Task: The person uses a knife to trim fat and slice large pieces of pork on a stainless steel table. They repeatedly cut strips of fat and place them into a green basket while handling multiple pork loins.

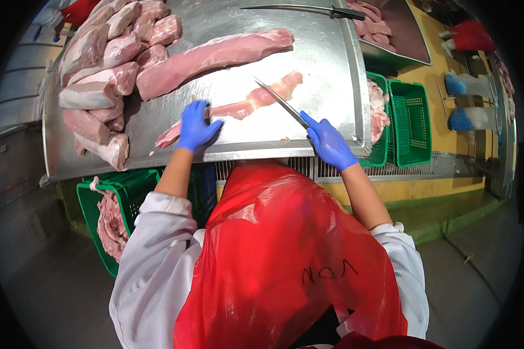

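My left hand (198, 125) in a blue glove rests on a thin, trimmed strip of meat (244, 109), its fingers slightly bent and the thumb apart; part of the strip is hidden beneath it. My right hand (329, 142), also gloved, grips a long knife (279, 102) whose blade angles over that strip. Just behind lies a long pink loin (209, 61) on the metal table (308, 52). Several pale cuts (87, 107) are heaped along the table's left side.
A second knife (297, 10) lies at the far edge. A steel bin (407, 49) and green crates (410, 96), some holding meat, stand at the right; another crate (92, 224) is lower left. Other people in red aprons (468, 38) appear at the rim.
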A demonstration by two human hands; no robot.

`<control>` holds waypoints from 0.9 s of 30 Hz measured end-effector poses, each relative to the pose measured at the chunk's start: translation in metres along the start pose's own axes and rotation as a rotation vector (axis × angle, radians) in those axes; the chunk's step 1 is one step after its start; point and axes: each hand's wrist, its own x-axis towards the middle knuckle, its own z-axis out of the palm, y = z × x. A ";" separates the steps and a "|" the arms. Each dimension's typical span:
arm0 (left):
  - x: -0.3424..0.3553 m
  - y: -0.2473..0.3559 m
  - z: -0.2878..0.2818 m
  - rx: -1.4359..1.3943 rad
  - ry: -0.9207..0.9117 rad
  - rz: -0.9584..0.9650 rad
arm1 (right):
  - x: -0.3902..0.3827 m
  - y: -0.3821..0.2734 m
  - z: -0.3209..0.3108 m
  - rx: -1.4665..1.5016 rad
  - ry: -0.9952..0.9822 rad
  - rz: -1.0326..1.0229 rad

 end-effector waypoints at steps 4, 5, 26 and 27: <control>-0.062 -0.028 -0.030 0.159 -0.135 -0.206 | 0.018 0.018 -0.007 -0.191 -0.010 0.072; -0.055 -0.015 -0.031 0.122 -0.115 -0.190 | 0.020 0.030 -0.016 -0.216 0.030 0.068; -0.054 0.041 -0.018 0.362 -0.232 -0.336 | 0.035 -0.073 0.020 -0.196 -0.417 -0.184; -0.055 0.046 -0.016 0.347 -0.244 -0.338 | 0.036 -0.074 0.021 -0.204 -0.418 -0.185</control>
